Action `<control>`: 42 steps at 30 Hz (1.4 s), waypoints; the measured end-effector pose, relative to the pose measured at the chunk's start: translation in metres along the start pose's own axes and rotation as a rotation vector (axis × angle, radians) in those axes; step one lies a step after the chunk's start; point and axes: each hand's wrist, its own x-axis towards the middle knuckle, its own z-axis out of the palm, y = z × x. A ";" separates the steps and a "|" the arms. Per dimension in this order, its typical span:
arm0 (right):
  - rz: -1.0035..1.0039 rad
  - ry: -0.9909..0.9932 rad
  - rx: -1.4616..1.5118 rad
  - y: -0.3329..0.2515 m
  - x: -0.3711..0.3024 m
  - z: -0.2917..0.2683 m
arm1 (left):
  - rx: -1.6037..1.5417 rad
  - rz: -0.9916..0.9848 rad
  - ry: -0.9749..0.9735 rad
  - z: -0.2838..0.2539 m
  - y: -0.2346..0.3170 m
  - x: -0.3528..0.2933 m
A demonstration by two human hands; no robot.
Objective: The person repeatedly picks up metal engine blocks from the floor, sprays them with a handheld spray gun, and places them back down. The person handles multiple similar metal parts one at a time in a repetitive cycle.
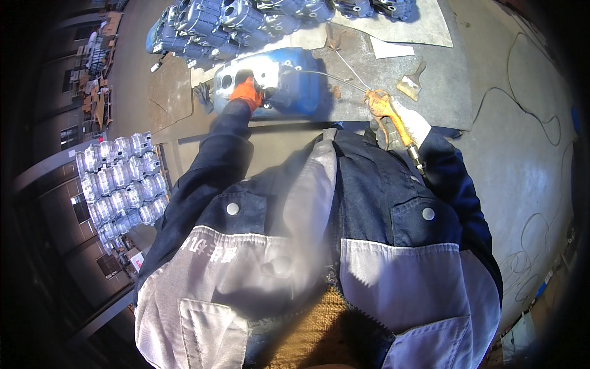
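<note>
My left hand (247, 93), in an orange glove, is closed on the near side of a silver metal casting (265, 69) with round openings. Its fingertips are partly hidden against the part. The casting rests on a blue plastic block or bin (305, 92) near the table's front edge; bright light washes out part of it. In my white-gloved right hand (413, 125) is an orange-yellow air blow gun (387, 109). From the gun a long thin tube runs left to the casting's right side, where its tip is hard to make out.
Several similar castings (230, 18) stand in rows along the table's far side. A flat paint brush (410, 85) and a white sheet (392, 48) lie on the grey tabletop (452, 92). Stacked shiny castings (123, 181) stand at the left. A hose (519, 101) trails over the floor at right.
</note>
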 end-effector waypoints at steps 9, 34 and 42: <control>0.081 0.061 -0.200 -0.001 -0.012 -0.007 | -0.190 0.113 -0.174 0.004 -0.019 0.034; -0.114 0.101 -0.273 -0.010 0.048 0.001 | 0.346 0.569 0.065 -0.013 -0.042 -0.052; -0.005 -0.014 -0.385 0.007 0.032 -0.042 | 0.510 0.476 -0.131 -0.039 -0.011 -0.066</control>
